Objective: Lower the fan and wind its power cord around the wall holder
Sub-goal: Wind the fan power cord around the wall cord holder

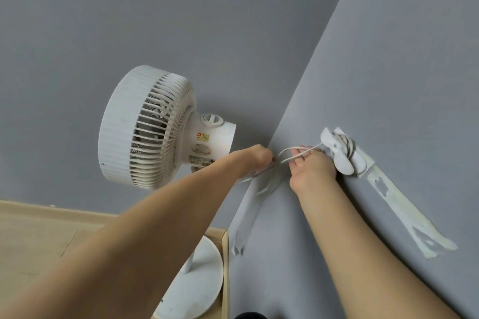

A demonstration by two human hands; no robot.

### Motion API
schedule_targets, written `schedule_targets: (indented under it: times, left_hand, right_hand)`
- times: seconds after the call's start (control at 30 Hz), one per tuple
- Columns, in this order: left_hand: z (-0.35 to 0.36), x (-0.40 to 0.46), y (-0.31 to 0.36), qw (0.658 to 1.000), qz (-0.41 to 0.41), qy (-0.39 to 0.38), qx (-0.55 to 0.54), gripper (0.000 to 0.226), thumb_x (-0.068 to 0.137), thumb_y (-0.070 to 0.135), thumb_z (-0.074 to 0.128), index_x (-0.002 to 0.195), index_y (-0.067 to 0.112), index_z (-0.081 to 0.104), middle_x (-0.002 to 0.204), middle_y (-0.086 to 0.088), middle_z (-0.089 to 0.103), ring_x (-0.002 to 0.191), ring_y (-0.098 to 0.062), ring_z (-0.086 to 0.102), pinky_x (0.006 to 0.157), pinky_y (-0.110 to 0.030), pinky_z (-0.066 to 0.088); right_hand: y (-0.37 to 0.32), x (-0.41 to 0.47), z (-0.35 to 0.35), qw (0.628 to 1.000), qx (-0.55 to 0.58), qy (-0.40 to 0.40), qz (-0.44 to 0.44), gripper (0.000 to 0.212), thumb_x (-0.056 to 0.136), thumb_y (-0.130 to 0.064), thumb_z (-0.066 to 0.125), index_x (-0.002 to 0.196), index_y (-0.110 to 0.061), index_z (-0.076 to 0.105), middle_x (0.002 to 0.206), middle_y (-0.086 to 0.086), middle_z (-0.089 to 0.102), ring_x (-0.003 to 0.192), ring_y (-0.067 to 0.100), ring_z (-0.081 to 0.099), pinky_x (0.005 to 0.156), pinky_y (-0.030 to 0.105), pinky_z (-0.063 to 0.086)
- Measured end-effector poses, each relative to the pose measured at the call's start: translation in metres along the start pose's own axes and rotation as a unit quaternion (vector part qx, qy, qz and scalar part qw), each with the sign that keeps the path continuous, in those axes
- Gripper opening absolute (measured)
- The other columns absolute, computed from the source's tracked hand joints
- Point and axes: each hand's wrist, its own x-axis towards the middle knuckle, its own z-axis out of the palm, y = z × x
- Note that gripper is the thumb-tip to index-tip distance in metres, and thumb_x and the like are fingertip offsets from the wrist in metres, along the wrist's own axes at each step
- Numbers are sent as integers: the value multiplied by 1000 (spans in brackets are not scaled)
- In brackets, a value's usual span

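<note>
With the left hand (261,156) pinching the power cord (287,154) taut and the right hand (312,169) fingers hooked through its loop, each turn needed laying snugly around the wall holder (339,153).

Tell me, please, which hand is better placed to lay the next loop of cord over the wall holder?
Right. The right hand lies against the wall holder, with a loop of power cord across its fingers. The left hand pinches the cord farther back, near the fan.

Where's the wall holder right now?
In the head view, the wall holder sits right of centre on the right-hand wall, beside the right hand, with cord looped around it.
</note>
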Motion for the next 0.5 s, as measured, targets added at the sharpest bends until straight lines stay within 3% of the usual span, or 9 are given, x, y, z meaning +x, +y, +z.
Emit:
schedule_targets:
  times: [0.07,0.1,0.17,0.27,0.37,0.43,0.5]
  left_hand:
    - [3,0,7,999,31,-14,-5,21,95,13,46,102,6,65,86,-7,55,67,-19,47,59,-25,38]
    - [4,2,9,999,41,-10,-16,18,95,10,46,94,5,63,84,-9,54,66,-20,47,60,-26,39]
    - [4,6,14,997,63,3,-47,22,93,3,42,80,2,59,81,-15,58,64,-24,52,60,-23,42]
    - [-1,6,19,993,47,35,-101,30,89,1,39,61,6,49,59,-14,53,46,-21,48,42,-18,37]
    - [-19,4,34,989,27,82,-124,26,86,5,39,61,11,43,54,-9,43,45,-21,36,49,-24,30]
    - [-30,3,49,985,26,107,-136,20,85,10,39,66,12,44,55,-9,46,45,-21,36,50,-24,29]
    - [-24,-23,110,988,65,111,-91,18,85,16,37,71,10,47,60,-9,51,49,-23,38,49,-23,30]
  right_hand:
    - [-3,0,0,998,43,-36,0,49,103,-21,24,148,-3,30,155,13,32,142,26,32,115,36,27]
    - [-4,1,0,998,51,-38,1,48,103,-20,23,148,-3,30,155,12,32,143,26,31,116,35,25]
    - [-8,-3,3,992,112,-50,-10,48,104,-20,19,148,-5,31,155,10,33,143,23,33,116,32,25]
    - [-3,1,5,984,171,-42,-26,45,104,-23,25,143,-4,38,149,10,44,135,23,45,114,32,31]
    - [6,-10,10,994,102,-44,-14,49,103,-23,27,145,1,35,145,18,46,132,27,48,107,28,34]
    - [14,-7,12,998,65,-23,-10,46,102,-26,31,140,-5,44,121,12,62,114,24,59,94,27,38]
    - [-18,-27,-5,995,90,-21,-24,36,100,-29,34,124,-14,57,109,3,62,96,16,62,87,24,39]
